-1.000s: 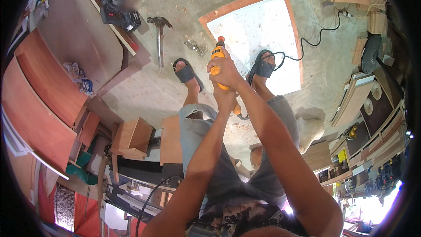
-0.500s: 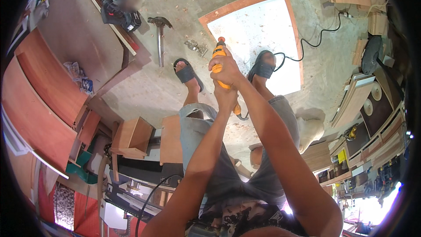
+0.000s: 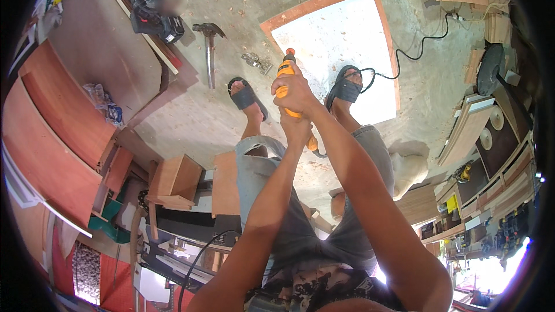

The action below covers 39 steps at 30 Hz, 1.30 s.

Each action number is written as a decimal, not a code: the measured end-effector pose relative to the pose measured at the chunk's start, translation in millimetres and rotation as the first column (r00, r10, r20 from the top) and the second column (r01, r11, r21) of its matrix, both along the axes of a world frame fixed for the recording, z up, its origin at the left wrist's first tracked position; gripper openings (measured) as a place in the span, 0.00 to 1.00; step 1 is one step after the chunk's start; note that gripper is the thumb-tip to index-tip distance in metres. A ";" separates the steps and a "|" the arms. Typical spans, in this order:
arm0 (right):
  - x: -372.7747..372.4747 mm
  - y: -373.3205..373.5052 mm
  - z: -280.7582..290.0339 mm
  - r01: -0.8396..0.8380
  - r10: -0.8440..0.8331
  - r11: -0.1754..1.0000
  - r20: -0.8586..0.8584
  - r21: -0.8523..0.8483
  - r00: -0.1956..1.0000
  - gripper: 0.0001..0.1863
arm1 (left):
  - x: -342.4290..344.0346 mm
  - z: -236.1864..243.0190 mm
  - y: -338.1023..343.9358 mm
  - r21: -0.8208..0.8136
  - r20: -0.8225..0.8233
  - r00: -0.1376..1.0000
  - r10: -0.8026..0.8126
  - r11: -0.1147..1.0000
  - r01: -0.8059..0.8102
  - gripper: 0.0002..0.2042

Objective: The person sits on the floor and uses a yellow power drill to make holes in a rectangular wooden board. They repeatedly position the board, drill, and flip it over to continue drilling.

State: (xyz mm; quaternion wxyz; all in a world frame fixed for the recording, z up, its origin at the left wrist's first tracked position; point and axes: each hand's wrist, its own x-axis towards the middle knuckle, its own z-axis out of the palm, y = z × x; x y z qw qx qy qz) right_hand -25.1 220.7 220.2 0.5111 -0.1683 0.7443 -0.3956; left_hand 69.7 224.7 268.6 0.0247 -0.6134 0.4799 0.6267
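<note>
Both my hands are wrapped around a yellow corded power drill (image 3: 285, 70), which points away from me. My right hand (image 3: 297, 93) closes over the middle of its body, and my left hand (image 3: 296, 128) grips it further back, nearer to me. At its front end is a dark chuck with a round red-orange piece (image 3: 289, 52); its exact kind is too small to tell. This tip appears over the left edge of a white panel (image 3: 329, 40) with a brown wooden border, lying on the floor and strewn with shavings. My right sandalled foot (image 3: 347, 88) rests on the panel.
Left of the panel lie a claw hammer (image 3: 210, 58), metal hinges (image 3: 256, 63) and a black cordless tool (image 3: 155, 17). A black cord (image 3: 425, 39) runs over the panel to the right. Wooden boards (image 3: 60, 115) stand at left; stacked wood (image 3: 469, 130) is at right.
The drill and both hands have shifted very slightly left in the picture, as has the floor around them. My grip is the same.
</note>
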 end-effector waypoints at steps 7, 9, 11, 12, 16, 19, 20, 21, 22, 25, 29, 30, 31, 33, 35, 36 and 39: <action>-9.8 5.7 -9.6 -0.035 0.037 0.999 0.126 -0.023 0.991 0.12 | -6.6 1.7 4.1 0.059 0.066 0.998 0.007 0.998 -0.011 0.29; -8.9 9.0 -9.0 -0.041 0.041 0.999 0.125 -0.006 0.991 0.12 | -5.3 0.2 7.2 0.038 0.066 0.998 -0.009 0.999 0.007 0.29; -4.9 8.8 -5.7 -0.051 0.052 0.999 0.059 -0.020 0.997 0.12 | -3.1 0.2 7.2 0.077 0.086 0.996 0.000 0.997 -0.006 0.28; -3.1 7.7 -3.7 -0.059 0.059 0.998 0.022 -0.019 0.998 0.12 | -2.3 0.6 5.8 0.028 0.039 0.999 -0.009 1.000 0.008 0.28; -0.4 3.0 2.1 -0.005 0.005 1.000 -0.003 -0.002 1.000 0.10 | 0.0 4.8 -0.2 0.099 0.063 0.998 -0.002 0.995 -0.004 0.28; -2.8 5.1 3.0 -0.004 0.005 1.000 0.030 -0.028 1.000 0.10 | 0.3 3.8 4.0 0.046 0.040 0.999 -0.006 0.999 0.004 0.27; -2.2 6.4 3.8 -0.002 0.003 1.000 0.011 -0.017 1.000 0.09 | 0.7 2.4 7.3 -0.006 -0.030 0.999 -0.012 1.000 0.012 0.27; -2.4 7.9 3.6 -0.017 0.017 1.000 0.024 -0.006 1.000 0.09 | 1.5 -0.4 8.1 -0.033 0.017 0.999 -0.037 0.999 0.037 0.27; -1.9 8.8 3.7 0.001 -0.001 1.000 -0.010 -0.013 1.000 0.09 | 2.5 -3.2 8.3 -0.067 0.020 0.998 -0.064 0.996 0.065 0.27; 0.2 8.0 3.7 -0.006 0.006 1.000 0.003 -0.023 1.000 0.09 | 6.7 -3.6 6.3 -0.020 0.029 0.998 -0.054 0.998 0.054 0.27; 0.7 2.1 4.6 -0.027 0.027 0.999 0.007 0.021 1.000 0.10 | 0.6 6.3 -0.4 0.047 0.036 0.999 -0.001 0.999 0.000 0.28; 0.0 1.8 5.0 -0.029 0.030 0.999 -0.006 0.035 1.000 0.10 | -3.3 9.0 -0.7 0.042 0.038 0.999 0.004 0.999 -0.006 0.28; -1.2 1.7 4.9 -0.027 0.027 0.999 0.003 0.039 1.000 0.10 | -7.1 11.3 -0.8 0.036 0.039 0.999 0.010 0.999 -0.011 0.27; -4.1 3.7 4.1 -0.021 0.021 0.999 0.004 0.039 1.000 0.10 | -13.9 14.2 0.6 0.041 0.054 0.998 0.016 0.999 -0.018 0.27; -6.4 7.2 2.3 -0.025 0.025 1.000 0.026 0.015 0.999 0.10 | -16.9 14.9 2.7 0.067 0.078 0.997 0.023 0.997 -0.028 0.28; -7.0 8.7 1.1 -0.035 0.035 0.999 0.020 0.015 0.999 0.10 | -16.8 14.7 3.5 0.066 0.068 0.997 0.020 0.998 -0.024 0.28; -4.6 9.9 -1.4 -0.053 0.052 0.998 0.023 0.029 0.998 0.10 | -12.4 12.7 4.0 0.073 0.050 0.999 0.012 0.997 -0.015 0.27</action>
